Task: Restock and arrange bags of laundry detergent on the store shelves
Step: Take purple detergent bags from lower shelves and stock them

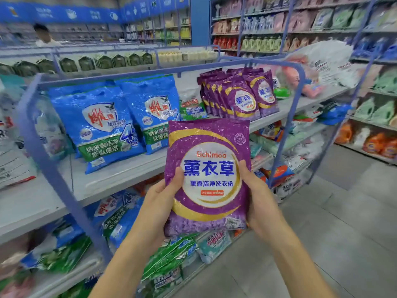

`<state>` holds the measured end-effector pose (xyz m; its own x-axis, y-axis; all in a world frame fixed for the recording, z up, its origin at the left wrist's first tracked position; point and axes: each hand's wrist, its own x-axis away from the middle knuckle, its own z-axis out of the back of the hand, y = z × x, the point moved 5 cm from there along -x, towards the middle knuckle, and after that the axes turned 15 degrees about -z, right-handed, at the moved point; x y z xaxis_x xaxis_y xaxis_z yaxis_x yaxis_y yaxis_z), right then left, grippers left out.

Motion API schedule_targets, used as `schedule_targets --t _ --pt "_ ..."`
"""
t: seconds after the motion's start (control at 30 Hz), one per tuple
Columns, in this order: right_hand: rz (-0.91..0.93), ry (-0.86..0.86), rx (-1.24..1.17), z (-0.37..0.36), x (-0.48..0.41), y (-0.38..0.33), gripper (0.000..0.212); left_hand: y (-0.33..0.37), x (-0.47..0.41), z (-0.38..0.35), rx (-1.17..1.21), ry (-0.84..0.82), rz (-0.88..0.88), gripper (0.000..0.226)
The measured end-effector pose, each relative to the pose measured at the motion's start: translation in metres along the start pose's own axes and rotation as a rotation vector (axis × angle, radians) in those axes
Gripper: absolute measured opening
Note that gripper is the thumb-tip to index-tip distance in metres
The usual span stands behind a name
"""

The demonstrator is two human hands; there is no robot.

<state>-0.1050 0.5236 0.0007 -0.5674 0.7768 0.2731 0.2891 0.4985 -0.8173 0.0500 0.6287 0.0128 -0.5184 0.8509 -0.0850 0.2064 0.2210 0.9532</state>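
Gripping the glossy purple plastic detergent bag (pixel 207 177) upright before the shelf (pixel 129 168), both hands, left (pixel 160 203) and right (pixel 261 201), should seat it squarely against the matching purple row (pixel 238 94).

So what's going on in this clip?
A person stands at a store shelf holding a purple lavender detergent bag upright, label facing them. The left hand grips its left edge and the right hand its right edge, thumbs on the front. It has not yet been shelved. A row of matching purple bags stands on the upper shelf, to the right of two large blue detergent bags.
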Motion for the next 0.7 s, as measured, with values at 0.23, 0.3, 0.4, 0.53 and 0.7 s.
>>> schedule_targets --t 0.23,0.3,0.4,0.53,0.7 --pt "0.034 0.198 -0.088 0.077 -0.041 -0.061 0.029 -0.039 -0.071 -0.088 0.044 -0.094 0.006 0.041" --pt "0.033 0.227 -0.077 0.096 -0.058 -0.08 0.029 -0.049 -0.098 -0.112 0.043 -0.104 0.002 0.042" --pt "0.066 0.246 -0.033 0.124 -0.083 -0.116 0.028 -0.062 -0.137 -0.15 0.061 -0.118 -0.018 0.041" --pt "0.106 0.239 -0.008 0.164 -0.118 -0.153 0.028 -0.077 -0.179 -0.195 0.087 -0.134 -0.01 0.036" --pt "0.021 0.188 0.089 0.215 -0.155 -0.168 0.046 -0.101 -0.222 -0.242 0.094 -0.145 0.022 0.034"
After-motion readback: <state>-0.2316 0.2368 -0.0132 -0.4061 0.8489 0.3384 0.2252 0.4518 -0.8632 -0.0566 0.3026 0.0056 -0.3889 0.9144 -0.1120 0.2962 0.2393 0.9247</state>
